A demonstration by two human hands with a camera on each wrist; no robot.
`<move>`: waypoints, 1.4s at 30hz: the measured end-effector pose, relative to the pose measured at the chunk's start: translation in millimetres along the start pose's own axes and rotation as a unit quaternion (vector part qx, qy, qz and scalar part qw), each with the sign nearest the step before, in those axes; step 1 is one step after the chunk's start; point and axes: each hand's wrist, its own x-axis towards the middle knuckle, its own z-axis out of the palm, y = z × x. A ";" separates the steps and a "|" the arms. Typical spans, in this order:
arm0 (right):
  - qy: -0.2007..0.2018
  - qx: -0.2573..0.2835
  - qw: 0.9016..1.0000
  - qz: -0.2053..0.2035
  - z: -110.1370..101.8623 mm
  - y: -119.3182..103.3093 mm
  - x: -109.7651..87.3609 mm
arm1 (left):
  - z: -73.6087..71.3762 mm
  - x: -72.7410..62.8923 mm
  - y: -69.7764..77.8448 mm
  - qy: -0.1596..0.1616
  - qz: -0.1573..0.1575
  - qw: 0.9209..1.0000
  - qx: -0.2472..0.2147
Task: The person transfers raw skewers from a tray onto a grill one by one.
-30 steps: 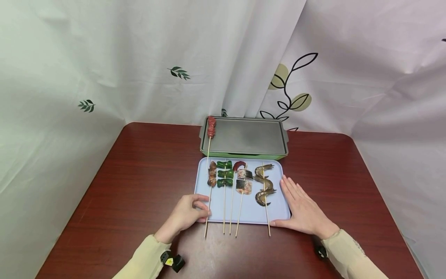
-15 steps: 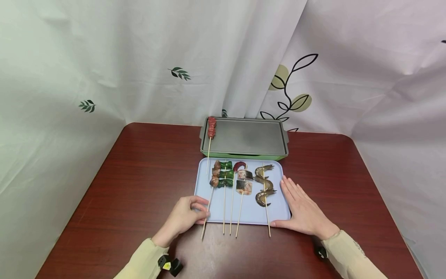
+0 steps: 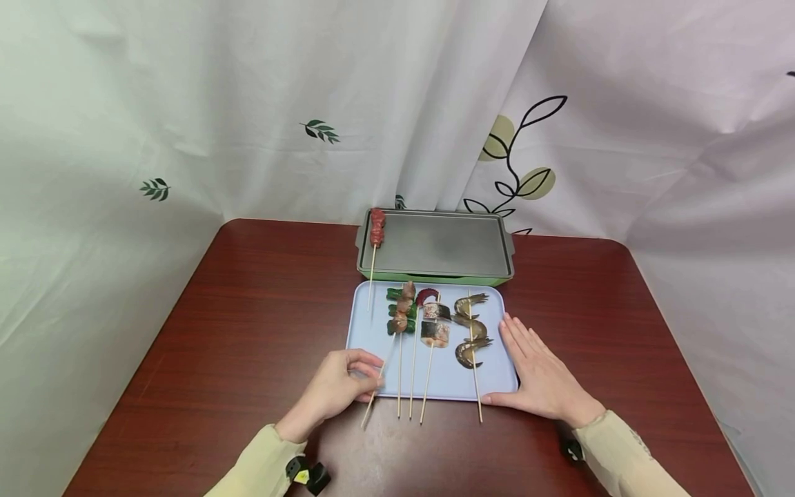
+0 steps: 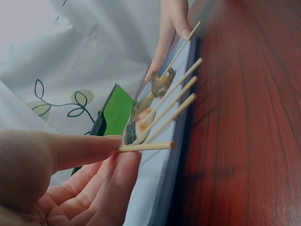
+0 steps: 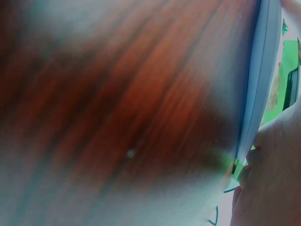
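Note:
Between thumb and fingers, my left hand (image 3: 338, 383) pinches the stick of a brown meat skewer (image 3: 401, 314); the left wrist view shows the stick's end (image 4: 150, 147) poking out past the thumb. That meat overlaps the green pepper skewer (image 3: 393, 310) on the light blue tray (image 3: 366, 345). Further right on the tray lie a red tentacle skewer (image 3: 426, 295), a fish skewer (image 3: 435, 333) and a shrimp skewer (image 3: 475, 351). My right hand (image 3: 546, 379) rests with straight fingers along the tray's right edge, its thumb at the front corner.
Behind the tray stands a green grill with a grey plate (image 3: 444, 245). A red meat skewer (image 3: 377, 229) lies on its left side, the stick reaching over the tray. Stick ends overhang the tray's front edge. A white curtain (image 3: 279, 103) surrounds the dark red table (image 3: 261, 290).
The brown meat skewer in my left hand has moved right, from beside the pepper skewer to over it, its stick now slanting. My right hand has stayed put.

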 end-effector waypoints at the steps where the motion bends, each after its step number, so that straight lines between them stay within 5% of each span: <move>1: 0.001 0.000 1.000 0.000 -0.1 0.0 0.1 | 1.0 0.5 0.8 -0.002 0.004 1.000 0.001; 13: -0.002 0.003 1.000 0.004 0.1 -0.4 -0.2 | 9.5 10.8 14.1 -0.014 0.033 0.999 0.012; 21: -0.001 0.003 1.000 0.003 0.3 -0.1 -1.2 | 11.2 21.6 33.4 -0.005 0.055 0.998 -0.022; 42: -0.002 0.006 1.000 0.008 -0.9 -1.9 -0.3 | -2.7 90.5 78.8 0.060 0.068 0.996 -0.004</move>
